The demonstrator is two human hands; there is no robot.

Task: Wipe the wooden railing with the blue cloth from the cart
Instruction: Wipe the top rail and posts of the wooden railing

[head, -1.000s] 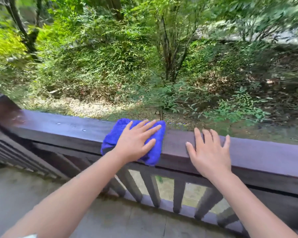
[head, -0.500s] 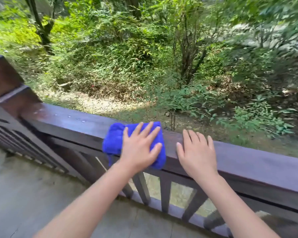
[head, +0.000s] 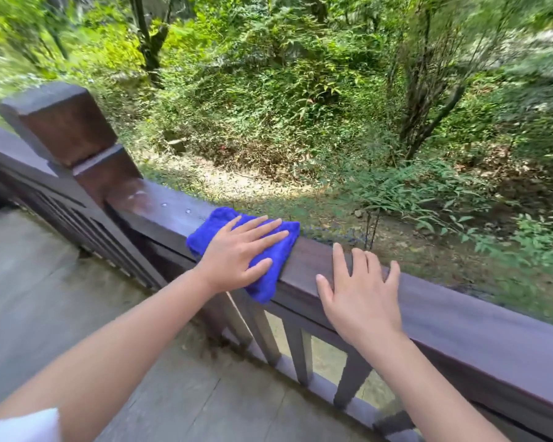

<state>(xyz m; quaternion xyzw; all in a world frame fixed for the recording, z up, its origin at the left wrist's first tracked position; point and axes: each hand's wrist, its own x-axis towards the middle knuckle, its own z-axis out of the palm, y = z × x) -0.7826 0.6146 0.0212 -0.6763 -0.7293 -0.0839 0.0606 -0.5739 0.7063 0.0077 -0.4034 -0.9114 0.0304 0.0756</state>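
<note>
On the wooden railing [head: 444, 317], with droplets left of the blue cloth [head: 265, 279] toward the post [head: 64, 129], wiping looks underway: the left hand [head: 237, 253] presses it flat, fingers spread, the right hand [head: 361, 298] rests open, so next likely slide left.

Bright daylight, sunlit foliage [head: 268, 90], shaded deck [head: 45, 298], motion blur + wide-angle bend at edges
</note>
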